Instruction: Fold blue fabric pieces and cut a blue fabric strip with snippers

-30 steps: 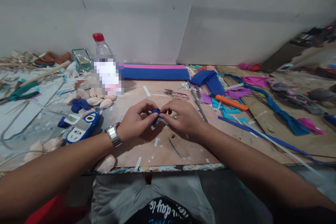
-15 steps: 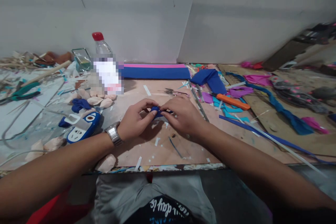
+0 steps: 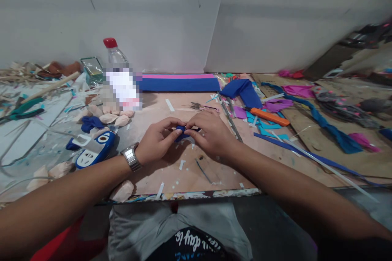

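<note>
Between my two hands, above the middle of the worktable, is a small piece of blue fabric (image 3: 180, 129). It looks folded or wrapped, and the fingers partly cover it. My left hand (image 3: 159, 139), with a metal watch (image 3: 132, 158) at the wrist, pinches it from the left between thumb and fingers. From the other side my right hand (image 3: 210, 132) grips it with thumb and fingertips close to the left ones. Just beyond the hands lie small thread snips (image 3: 196, 106). A thin dark strip (image 3: 203, 171) rests on the table below the right hand.
On the left are a blue-and-white power socket (image 3: 94, 151), several pale fabric bundles (image 3: 122, 191), green-handled pliers (image 3: 26, 109) and a phone (image 3: 124, 87) before a bottle (image 3: 114, 55). An orange cutter (image 3: 269, 116), blue cloth (image 3: 241, 89) and a long blue strip (image 3: 306, 155) lie right.
The blue fabric has turned slightly between my fingers, and its lower edge now shows below the left thumb. Both hands stay nearly in place; the whole view has shifted a little.
</note>
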`<state>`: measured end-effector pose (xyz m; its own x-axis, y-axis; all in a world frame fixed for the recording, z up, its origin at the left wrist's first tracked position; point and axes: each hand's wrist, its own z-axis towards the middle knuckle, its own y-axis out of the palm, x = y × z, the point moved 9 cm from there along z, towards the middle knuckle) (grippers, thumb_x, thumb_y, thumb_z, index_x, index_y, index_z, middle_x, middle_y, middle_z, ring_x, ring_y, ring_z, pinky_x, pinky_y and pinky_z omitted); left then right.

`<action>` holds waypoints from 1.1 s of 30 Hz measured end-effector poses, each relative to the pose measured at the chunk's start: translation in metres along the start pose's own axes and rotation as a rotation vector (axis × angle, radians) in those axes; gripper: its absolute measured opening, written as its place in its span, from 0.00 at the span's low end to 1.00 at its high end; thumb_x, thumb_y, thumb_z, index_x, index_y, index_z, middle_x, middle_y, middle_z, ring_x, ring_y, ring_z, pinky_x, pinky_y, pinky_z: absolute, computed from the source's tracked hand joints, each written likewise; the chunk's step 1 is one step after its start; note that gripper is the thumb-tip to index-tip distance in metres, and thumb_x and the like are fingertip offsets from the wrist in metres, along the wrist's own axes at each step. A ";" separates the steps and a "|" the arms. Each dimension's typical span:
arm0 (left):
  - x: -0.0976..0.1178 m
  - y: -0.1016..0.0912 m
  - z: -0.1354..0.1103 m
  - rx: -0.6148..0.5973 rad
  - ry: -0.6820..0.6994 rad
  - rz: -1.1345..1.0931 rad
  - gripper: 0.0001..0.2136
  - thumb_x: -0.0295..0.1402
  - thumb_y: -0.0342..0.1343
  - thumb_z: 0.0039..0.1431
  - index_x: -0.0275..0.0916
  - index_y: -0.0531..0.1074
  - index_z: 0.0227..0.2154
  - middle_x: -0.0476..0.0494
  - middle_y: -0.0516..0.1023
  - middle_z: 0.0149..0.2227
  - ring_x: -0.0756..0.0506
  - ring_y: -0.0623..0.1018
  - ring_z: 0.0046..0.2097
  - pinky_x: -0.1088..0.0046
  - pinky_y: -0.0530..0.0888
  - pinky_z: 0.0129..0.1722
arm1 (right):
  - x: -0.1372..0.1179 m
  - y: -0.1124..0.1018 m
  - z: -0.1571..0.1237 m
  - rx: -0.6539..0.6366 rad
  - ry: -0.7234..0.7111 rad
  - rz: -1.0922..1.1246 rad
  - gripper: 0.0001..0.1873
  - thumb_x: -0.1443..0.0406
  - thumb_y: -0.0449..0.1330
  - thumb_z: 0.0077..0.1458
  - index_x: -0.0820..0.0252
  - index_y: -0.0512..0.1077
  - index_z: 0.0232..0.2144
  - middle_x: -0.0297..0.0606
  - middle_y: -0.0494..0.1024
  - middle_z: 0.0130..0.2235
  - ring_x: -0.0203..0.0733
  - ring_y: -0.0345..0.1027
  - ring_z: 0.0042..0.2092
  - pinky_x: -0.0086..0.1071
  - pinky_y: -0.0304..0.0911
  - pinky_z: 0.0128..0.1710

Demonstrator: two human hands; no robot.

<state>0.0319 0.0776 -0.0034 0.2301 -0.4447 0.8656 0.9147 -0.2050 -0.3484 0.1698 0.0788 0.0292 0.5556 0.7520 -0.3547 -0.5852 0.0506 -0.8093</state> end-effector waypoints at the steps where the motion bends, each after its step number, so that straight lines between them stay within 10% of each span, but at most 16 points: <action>1: 0.000 0.001 0.000 -0.004 -0.001 -0.006 0.09 0.36 0.57 0.70 0.40 0.77 0.48 0.41 0.84 0.48 0.45 0.82 0.48 0.65 0.78 0.51 | 0.000 0.000 0.000 0.002 0.002 0.000 0.02 0.63 0.64 0.65 0.54 0.75 0.38 0.37 0.83 0.40 0.46 0.74 0.45 0.46 0.56 0.55; 22: 0.004 0.008 -0.003 -0.066 -0.011 -0.060 0.19 0.35 0.61 0.67 0.42 0.67 0.59 0.35 0.80 0.57 0.40 0.81 0.57 0.58 0.77 0.57 | 0.003 -0.003 0.001 0.050 0.009 0.086 0.07 0.63 0.69 0.62 0.57 0.76 0.41 0.39 0.83 0.41 0.48 0.76 0.45 0.44 0.60 0.52; 33: -0.010 0.021 0.000 -0.156 -0.191 -0.487 0.21 0.34 0.61 0.67 0.41 0.64 0.60 0.37 0.82 0.52 0.44 0.82 0.51 0.63 0.76 0.53 | 0.001 -0.007 0.001 0.085 -0.003 0.172 0.04 0.65 0.67 0.63 0.57 0.76 0.39 0.37 0.82 0.38 0.44 0.75 0.41 0.38 0.66 0.44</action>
<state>0.0486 0.0784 -0.0196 -0.1386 -0.1022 0.9851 0.8735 -0.4813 0.0730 0.1734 0.0798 0.0350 0.4410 0.7564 -0.4831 -0.7191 -0.0243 -0.6944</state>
